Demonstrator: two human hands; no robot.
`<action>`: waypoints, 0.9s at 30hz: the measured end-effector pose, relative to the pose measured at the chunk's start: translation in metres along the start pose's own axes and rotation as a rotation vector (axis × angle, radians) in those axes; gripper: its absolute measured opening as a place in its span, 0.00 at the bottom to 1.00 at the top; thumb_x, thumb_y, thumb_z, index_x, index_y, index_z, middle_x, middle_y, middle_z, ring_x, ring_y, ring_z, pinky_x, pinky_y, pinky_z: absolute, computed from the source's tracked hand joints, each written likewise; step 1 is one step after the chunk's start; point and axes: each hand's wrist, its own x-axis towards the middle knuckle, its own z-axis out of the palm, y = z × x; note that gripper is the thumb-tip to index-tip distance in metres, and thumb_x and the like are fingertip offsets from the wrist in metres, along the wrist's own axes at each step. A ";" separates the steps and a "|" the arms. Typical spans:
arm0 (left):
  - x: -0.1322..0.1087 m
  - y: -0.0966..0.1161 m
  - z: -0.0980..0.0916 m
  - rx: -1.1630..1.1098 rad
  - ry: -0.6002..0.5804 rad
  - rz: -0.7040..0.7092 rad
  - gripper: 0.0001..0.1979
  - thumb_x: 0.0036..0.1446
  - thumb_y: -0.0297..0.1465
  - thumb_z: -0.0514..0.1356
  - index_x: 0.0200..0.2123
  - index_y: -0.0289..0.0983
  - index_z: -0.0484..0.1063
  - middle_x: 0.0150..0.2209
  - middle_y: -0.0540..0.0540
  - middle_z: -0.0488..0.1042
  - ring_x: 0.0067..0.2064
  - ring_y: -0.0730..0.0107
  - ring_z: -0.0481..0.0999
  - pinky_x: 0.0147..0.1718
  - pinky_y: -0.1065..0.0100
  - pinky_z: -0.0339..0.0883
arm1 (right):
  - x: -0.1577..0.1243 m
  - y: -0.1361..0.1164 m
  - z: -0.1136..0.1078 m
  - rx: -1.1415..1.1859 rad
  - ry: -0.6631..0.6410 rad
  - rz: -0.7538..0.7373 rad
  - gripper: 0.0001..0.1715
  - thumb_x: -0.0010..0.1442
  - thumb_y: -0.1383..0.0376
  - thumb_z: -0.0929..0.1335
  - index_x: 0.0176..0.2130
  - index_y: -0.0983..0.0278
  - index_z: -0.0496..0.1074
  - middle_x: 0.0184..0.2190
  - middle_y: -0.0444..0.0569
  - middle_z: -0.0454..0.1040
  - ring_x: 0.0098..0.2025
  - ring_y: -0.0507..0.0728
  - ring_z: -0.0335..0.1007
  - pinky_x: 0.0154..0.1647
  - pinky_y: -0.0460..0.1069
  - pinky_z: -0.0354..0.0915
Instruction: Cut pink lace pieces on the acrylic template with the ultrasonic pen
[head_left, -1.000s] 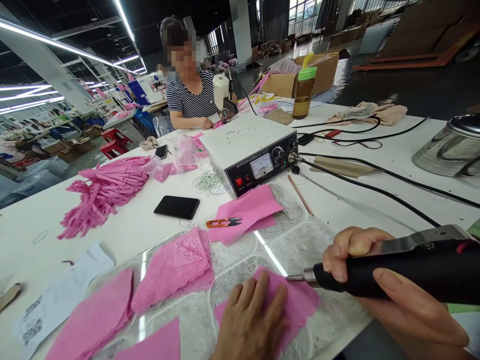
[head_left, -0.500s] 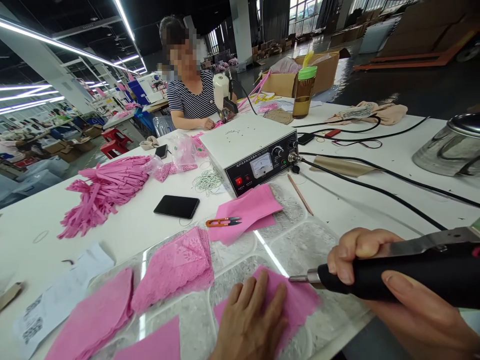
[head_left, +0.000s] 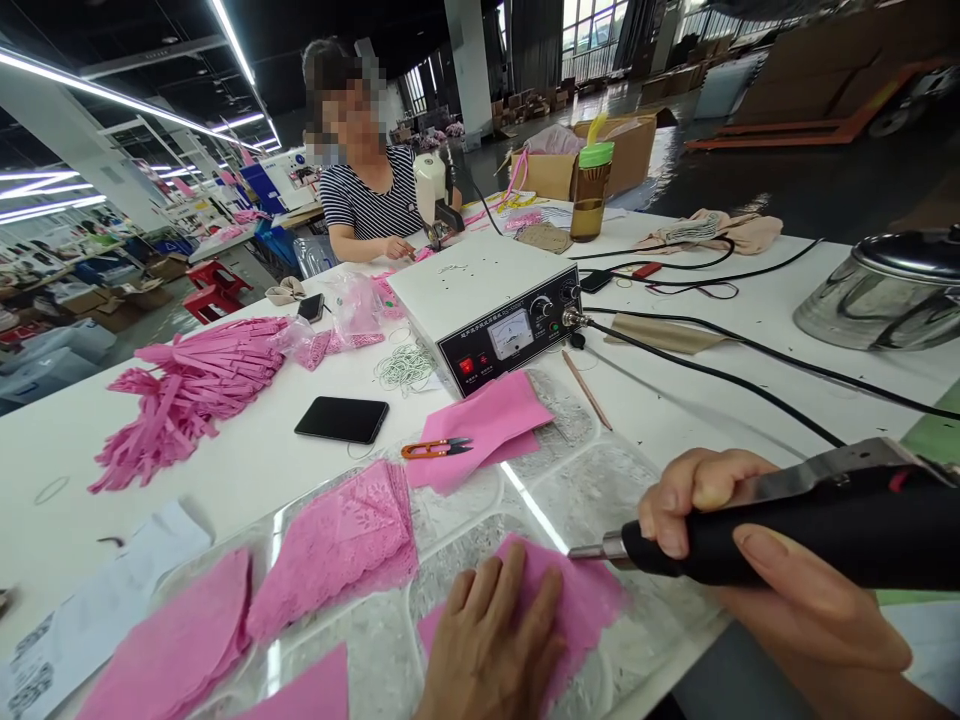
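Observation:
My left hand (head_left: 491, 635) lies with spread fingers on a piece of pink fabric (head_left: 589, 610), pressing it against the marble-patterned mat (head_left: 457, 535). My right hand (head_left: 720, 510) grips a black handheld ultrasonic welder (head_left: 817, 530). Its narrow metal tip touches the fabric's upper edge, just right of my left fingers. Left of my hands are a stack of pink lace pieces (head_left: 345, 555) and a stack of plain pink pieces (head_left: 180, 630). Another pink piece (head_left: 307, 690) shows at the bottom edge. Orange-handled thread snips (head_left: 435, 449) rest on folded pink fabric (head_left: 499, 425).
A control box (head_left: 487, 300) with a dial stands behind the mat, a black cable (head_left: 705, 370) running right. Nearby are a phone (head_left: 342, 419), a pencil (head_left: 586, 390), pink strips (head_left: 202, 385), a bottle (head_left: 591, 190) and a glass pot (head_left: 877, 295). Across the table sits a co-worker (head_left: 375, 190) at a sewing machine (head_left: 433, 190).
The whole view has shifted slightly, so things appear a little further left. My left hand stays on the fabric, and the welder's tip remains at its upper edge.

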 end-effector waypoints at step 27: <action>0.002 0.001 -0.001 -0.024 -0.008 -0.014 0.16 0.67 0.33 0.49 0.53 0.38 0.70 0.50 0.37 0.72 0.46 0.58 0.71 0.38 0.62 0.66 | -0.008 -0.012 -0.011 0.016 0.218 0.070 0.07 0.52 0.59 0.70 0.28 0.59 0.70 0.23 0.45 0.63 0.21 0.55 0.63 0.23 0.54 0.66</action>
